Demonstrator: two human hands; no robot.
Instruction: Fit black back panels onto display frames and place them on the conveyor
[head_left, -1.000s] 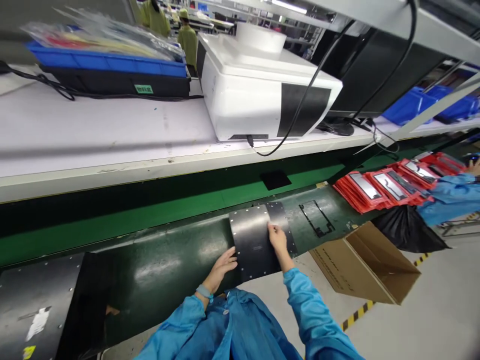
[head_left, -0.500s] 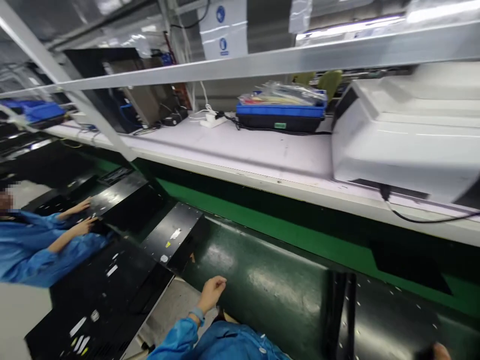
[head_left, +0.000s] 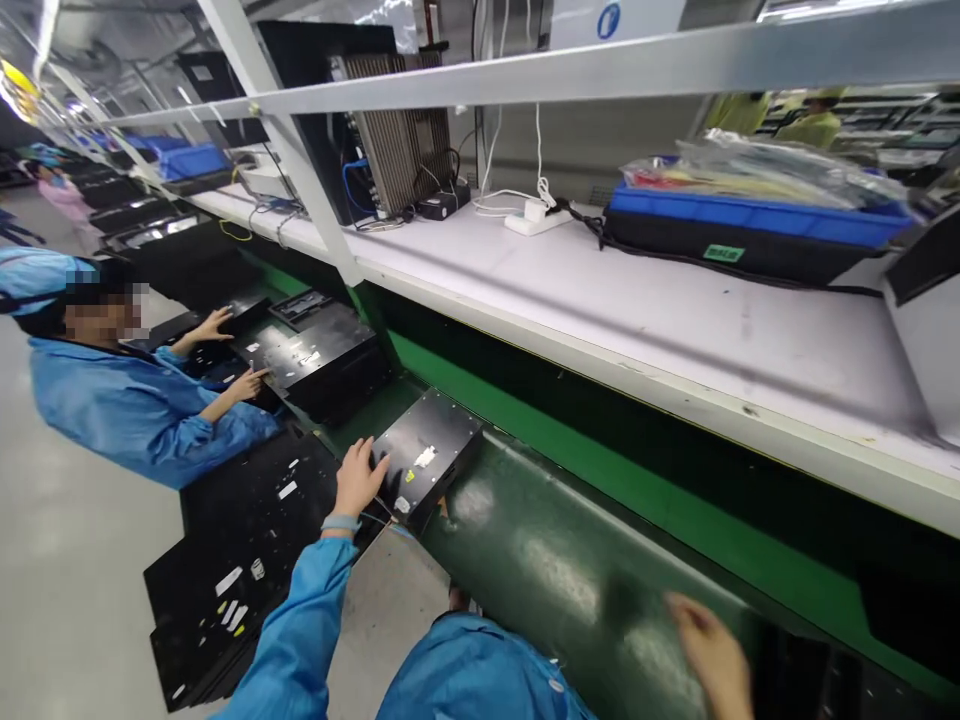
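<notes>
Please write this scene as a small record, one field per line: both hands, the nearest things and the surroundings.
left hand: open, at the edge of the black case, apparently touching it
black case: on the green work surface; white and yellow stickers on top
right hand: blurred, over the green work surface; grip unclear
co-worker: at picture left, in blue, beside another black case
shelf: blue tray with plastic bags, white power strip

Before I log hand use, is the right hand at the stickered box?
No, the left hand is at that box; the right hand is apart.
</notes>
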